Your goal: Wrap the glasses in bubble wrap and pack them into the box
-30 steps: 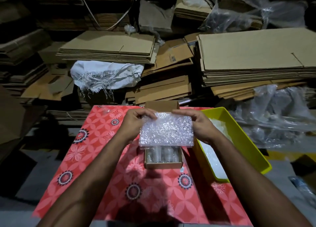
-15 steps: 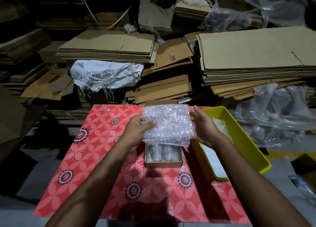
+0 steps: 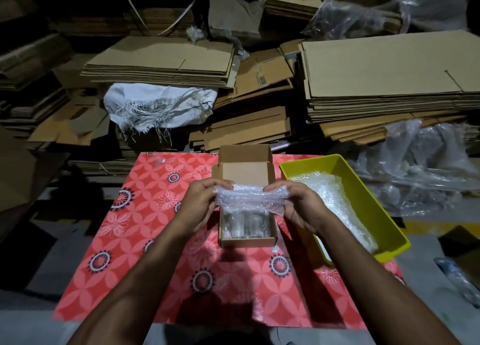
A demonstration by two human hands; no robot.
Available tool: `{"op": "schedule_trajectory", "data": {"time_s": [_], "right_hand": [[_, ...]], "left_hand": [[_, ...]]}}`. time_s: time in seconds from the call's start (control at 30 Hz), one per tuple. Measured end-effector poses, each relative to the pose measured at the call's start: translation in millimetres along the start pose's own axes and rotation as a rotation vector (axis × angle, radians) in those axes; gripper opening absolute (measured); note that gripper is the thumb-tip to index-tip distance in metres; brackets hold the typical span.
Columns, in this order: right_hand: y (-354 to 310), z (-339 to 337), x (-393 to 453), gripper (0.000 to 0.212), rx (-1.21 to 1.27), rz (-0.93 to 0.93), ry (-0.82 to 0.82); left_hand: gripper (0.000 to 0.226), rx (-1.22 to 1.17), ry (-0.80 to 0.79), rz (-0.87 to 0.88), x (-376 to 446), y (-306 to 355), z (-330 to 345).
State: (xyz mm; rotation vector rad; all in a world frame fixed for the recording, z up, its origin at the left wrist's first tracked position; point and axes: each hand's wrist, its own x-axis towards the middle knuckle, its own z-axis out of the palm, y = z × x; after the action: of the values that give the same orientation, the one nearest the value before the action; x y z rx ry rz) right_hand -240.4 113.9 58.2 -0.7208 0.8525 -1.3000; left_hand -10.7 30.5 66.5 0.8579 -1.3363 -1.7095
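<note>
Glasses (image 3: pixel 245 223) lie wrapped inside the open box (image 3: pixel 248 240) on the table (image 3: pixel 145 230). Left hand (image 3: pixel 198 208) and right hand (image 3: pixel 298 207) each grip closed on one end of a bubble wrap sheet (image 3: pixel 250 197) above the box. Yellow tray (image 3: pixel 363 194) stands just right.

Both hands hold a folded sheet of bubble wrap (image 3: pixel 250 197) over an open cardboard box (image 3: pixel 246 236): the left hand (image 3: pixel 198 205) pinches its left end, the right hand (image 3: pixel 298 207) its right. Wrapped glasses (image 3: pixel 245 225) lie inside the box, on a red flowered table (image 3: pixel 145 214). A yellow tray (image 3: pixel 389 225) of bubble wrap sits just right.
</note>
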Motion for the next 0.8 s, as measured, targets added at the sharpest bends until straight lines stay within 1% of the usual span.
{"op": "schedule_trajectory", "data": {"time_s": [0.03, 0.1, 0.13, 0.17, 0.2, 0.23, 0.27, 0.3, 0.33, 0.37, 0.4, 0.43, 0.47, 0.53, 0.6, 0.73, 0.8], "right_hand": [[1.3, -0.4, -0.5, 0.043, 0.040, 0.008, -0.010], [3.1, -1.5, -0.7, 0.049, 0.062, 0.016, 0.014], [3.4, -0.3, -1.4, 0.049, 0.004, 0.011, 0.033], [4.0, 0.3, -2.4, 0.043, -0.105, -0.004, 0.058], [3.0, 3.3, -4.5, 0.028, -0.247, -0.033, 0.095], [1.4, 5.5, -6.4, 0.014, -0.387, -0.070, 0.130], [0.0, 5.8, -7.2, 0.012, -0.493, -0.107, 0.157], [1.5, 1.2, -6.4, 0.020, -0.565, -0.135, 0.174], [2.0, -1.3, -6.4, 0.029, -0.587, -0.141, 0.185], [2.1, -3.7, -6.0, 0.039, -0.587, -0.140, 0.206], [2.5, -5.5, -5.8, 0.049, -0.579, -0.135, 0.228], [3.5, -7.7, -4.9, 0.053, -0.572, -0.130, 0.242], [4.8, -9.3, -4.3, 0.052, -0.562, -0.124, 0.239], [8.0, -11.1, -3.0, 0.039, -0.525, -0.114, 0.214], [10.7, -11.1, -3.0, 0.028, -0.478, -0.092, 0.230], [13.1, -10.6, -3.7, 0.027, -0.346, -0.070, 0.262], [15.0, -13.2, -3.6, 0.029, -0.288, -0.067, 0.313]], "left_hand": [[0.042, -0.067, -0.008, -0.006, -0.7, -2.1, -0.9], [0.048, -0.129, -0.012, -0.012, -0.8, -7.5, -4.2], [0.044, -0.072, -0.008, -0.006, -1.0, -9.0, -5.6], [0.033, 0.044, 0.008, 0.014, -1.5, -10.8, -6.9], [0.017, 0.179, 0.030, 0.039, -2.2, -12.5, -8.5], [0.003, 0.262, 0.032, 0.045, -2.8, -13.4, -9.6], [0.014, 0.307, 0.018, 0.038, -2.5, -16.0, -12.1], [0.027, 0.305, -0.002, 0.021, -3.9, -16.3, -12.9], [0.039, 0.278, -0.008, -0.007, -3.5, -16.8, -14.4], [0.047, 0.240, -0.020, -0.033, -4.2, -15.2, -13.7], [0.050, 0.209, -0.030, -0.054, -4.7, -14.3, -12.9], [0.047, 0.204, -0.030, -0.065, -5.6, -14.0, -12.3], [0.041, 0.230, -0.029, -0.055, -5.9, -13.9, -11.3], [0.025, 0.313, -0.031, -0.010, -6.7, -14.5, -9.4], [0.018, 0.312, -0.047, -0.004, -6.4, -15.8, -8.6], [0.017, 0.252, -0.059, -0.034, -8.1, -16.8, -5.9], [0.016, 0.170, -0.041, -0.048, -8.5, -18.2, -3.9]]}}
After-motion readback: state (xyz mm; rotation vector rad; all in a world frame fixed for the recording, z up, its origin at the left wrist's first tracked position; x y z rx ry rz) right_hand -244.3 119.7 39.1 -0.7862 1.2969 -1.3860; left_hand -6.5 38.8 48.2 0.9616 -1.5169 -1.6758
